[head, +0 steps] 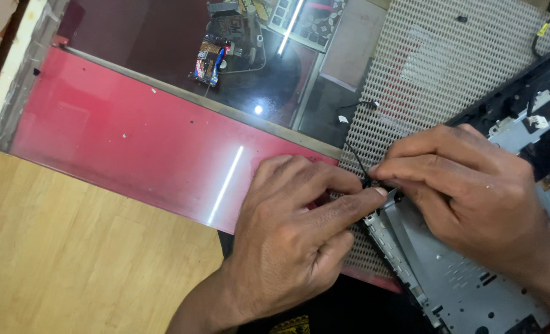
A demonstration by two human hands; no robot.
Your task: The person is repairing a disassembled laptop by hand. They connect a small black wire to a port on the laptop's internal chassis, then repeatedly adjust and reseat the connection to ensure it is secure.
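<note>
Where our left hand (287, 238) and right hand (466, 185) meet, both pinch a thin black wire (356, 159) at the corner of the opened laptop chassis (454, 272), which lies on white mesh matting (423, 68). Leftward, the red glass tabletop (132, 148) runs bare to its edge, wooden floor (58, 247) beyond.

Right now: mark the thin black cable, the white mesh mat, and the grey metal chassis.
thin black cable (356, 159), head view, on its free length above the fingertips.
white mesh mat (435, 68), head view, on a bare patch.
grey metal chassis (457, 278), head view, on its flat plate.
</note>
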